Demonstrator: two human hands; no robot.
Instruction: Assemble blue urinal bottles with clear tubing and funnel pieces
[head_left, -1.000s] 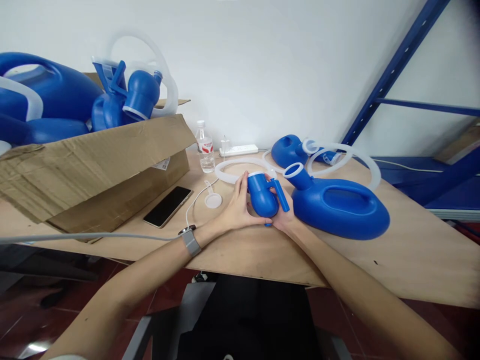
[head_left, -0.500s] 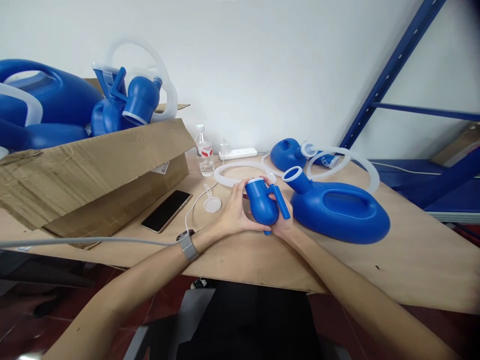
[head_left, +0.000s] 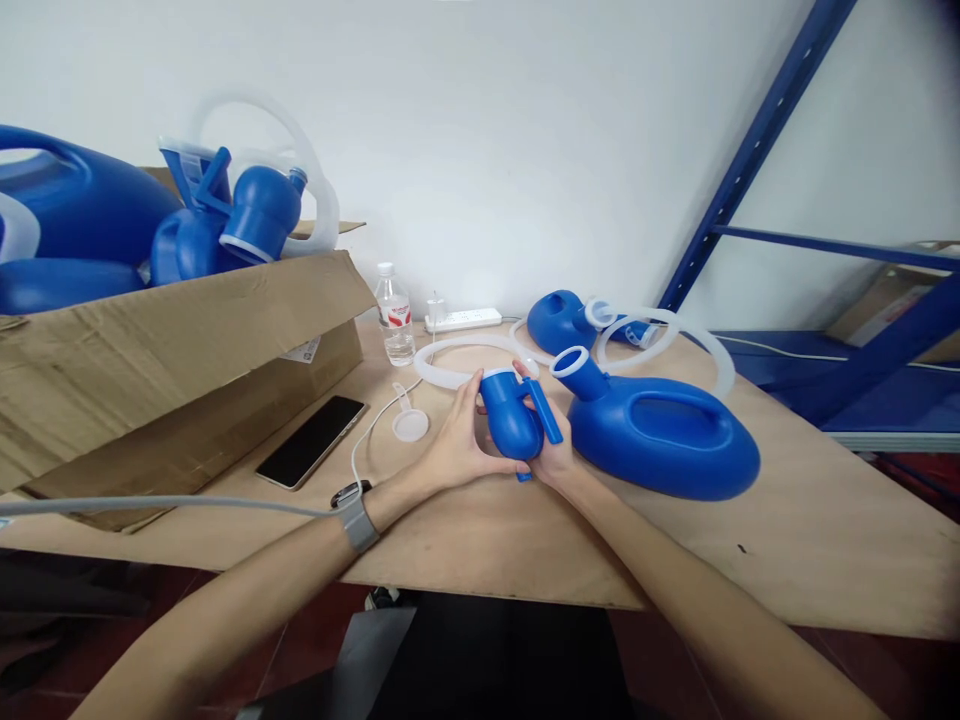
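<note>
Between both hands, low over the table, is a blue plastic urinal funnel head [head_left: 513,422] with a white rim and a side handle. My left hand [head_left: 459,440] wraps its left side, thumb along the bottom. On the other side my right hand [head_left: 556,448] grips it behind the handle; some of those fingers are hidden. To the right lies a large blue urinal bottle [head_left: 667,440], its white-rimmed neck pointing up and left. A translucent hose [head_left: 442,366] curls on the table behind the funnel head. Left of my left hand lies a round translucent cap [head_left: 410,425] with a strap.
A cardboard box [head_left: 187,350] at the left holds several blue urinal parts. In front of it lies a phone [head_left: 311,442]. A water bottle [head_left: 395,318] and a power strip [head_left: 463,319] stand near the wall. A smaller blue vessel [head_left: 556,320] sits behind; blue shelving [head_left: 739,160] rises right.
The whole view has shifted slightly, so things appear a little further left and lower. Both hands keep their grip on the funnel head, with little visible change in its pose.
</note>
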